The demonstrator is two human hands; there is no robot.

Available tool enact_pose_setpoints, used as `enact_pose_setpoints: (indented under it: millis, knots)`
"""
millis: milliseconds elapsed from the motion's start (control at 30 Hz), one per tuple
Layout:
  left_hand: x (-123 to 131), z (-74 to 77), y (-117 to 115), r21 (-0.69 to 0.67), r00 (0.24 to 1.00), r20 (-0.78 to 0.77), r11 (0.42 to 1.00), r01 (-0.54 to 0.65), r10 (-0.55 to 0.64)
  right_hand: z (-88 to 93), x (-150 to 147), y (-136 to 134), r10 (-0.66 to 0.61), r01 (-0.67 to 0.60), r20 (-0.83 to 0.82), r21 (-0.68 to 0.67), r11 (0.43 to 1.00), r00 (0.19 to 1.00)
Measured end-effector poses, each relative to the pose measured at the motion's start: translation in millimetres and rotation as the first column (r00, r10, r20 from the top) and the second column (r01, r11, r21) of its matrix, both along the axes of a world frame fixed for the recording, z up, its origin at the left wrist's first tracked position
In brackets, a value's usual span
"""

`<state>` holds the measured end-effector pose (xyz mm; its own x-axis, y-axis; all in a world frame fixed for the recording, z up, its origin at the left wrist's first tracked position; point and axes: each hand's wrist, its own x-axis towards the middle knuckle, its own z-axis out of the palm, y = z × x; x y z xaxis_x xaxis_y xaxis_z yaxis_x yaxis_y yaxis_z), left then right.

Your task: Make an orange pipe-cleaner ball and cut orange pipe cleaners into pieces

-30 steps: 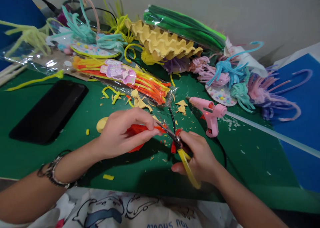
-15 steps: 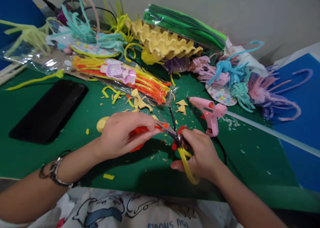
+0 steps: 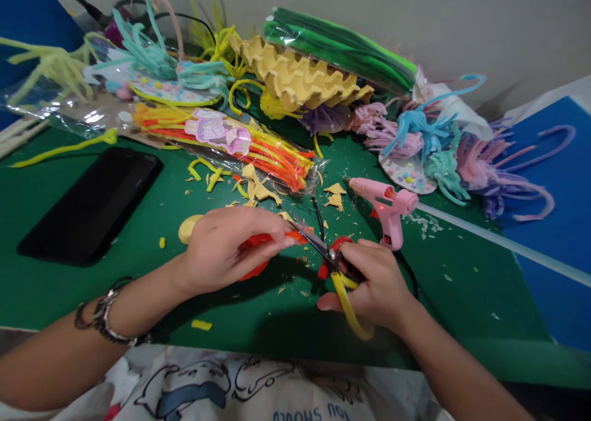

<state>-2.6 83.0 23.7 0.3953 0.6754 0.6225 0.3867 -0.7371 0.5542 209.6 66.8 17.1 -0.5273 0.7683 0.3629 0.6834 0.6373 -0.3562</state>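
Note:
My left hand (image 3: 231,245) is closed, its thumb and fingertips pinching an orange-red pipe cleaner (image 3: 298,237). More of the same fuzzy material shows under the palm, mostly hidden. Yellow-handled scissors (image 3: 344,301) are in my right hand (image 3: 381,285), with fingers through the loops. Their blades point left and lie parted, close to the pipe cleaner's end beside my left fingertips. Contact between blade and pipe cleaner is hard to make out. A red piece (image 3: 322,271) shows just behind the scissors' pivot.
A pink hot glue gun (image 3: 385,205) stands right of centre, its long glue stick extending right. On the left lies a black phone (image 3: 90,205). Bagged orange and yellow pipe cleaners (image 3: 277,162), a yellow egg carton (image 3: 300,70) and bagged green pipe cleaners (image 3: 341,45) fill the back.
My right hand and the scissors have shifted slightly right, and the blades look a little different in angle. My left hand stays in place with the pipe cleaner.

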Motion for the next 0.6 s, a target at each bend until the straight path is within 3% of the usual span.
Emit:
enact_pose_setpoints:
  millis: [167,333,600]
  knots:
    - [1.0,3.1,-1.7,-0.039,1.0,-0.021,0.999,-0.015,0.014,-1.0,1.3,0.7,0.023,-0.025,-0.029,-0.089,0.996,0.999]
    - [0.4,3.7,-0.4,-0.057,0.999,-0.044,0.998,-0.022,0.019,1.3,-1.3,0.1,-0.012,0.02,0.086,-0.099,0.995,0.996]
    - [-3.2,1.6,-1.2,-0.094,0.992,-0.124,0.995,-0.016,0.004,1.3,-1.1,-2.6,-0.061,0.049,0.114,0.104,0.993,0.992]
